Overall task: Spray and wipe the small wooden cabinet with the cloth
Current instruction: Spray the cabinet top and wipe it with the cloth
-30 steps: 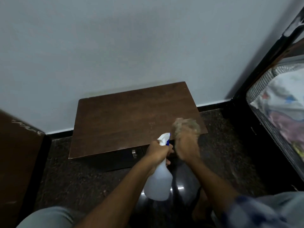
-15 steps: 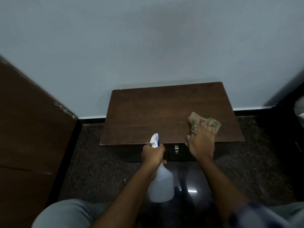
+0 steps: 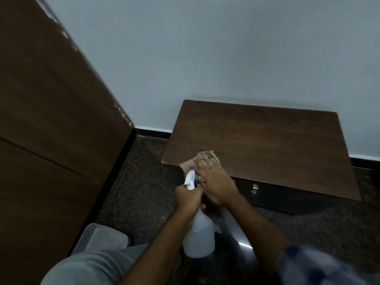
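The small dark wooden cabinet (image 3: 267,145) stands against the pale wall, with a metal handle (image 3: 255,188) on its front. My right hand (image 3: 216,182) presses a crumpled beige cloth (image 3: 206,156) on the cabinet top's front left corner. Part of the cloth hangs over the front edge. My left hand (image 3: 188,199) grips the neck of a translucent white spray bottle (image 3: 198,235) with a white and blue nozzle, held upright in front of the cabinet, just left of my right hand.
A tall brown wooden door or wardrobe panel (image 3: 51,120) fills the left side. The floor (image 3: 141,182) is dark speckled stone. A pale perforated basket (image 3: 100,239) sits at the lower left beside my knee.
My right hand has slid the cloth from the top's right front toward its left front corner. The view has swung left, so the cabinet now sits further right.
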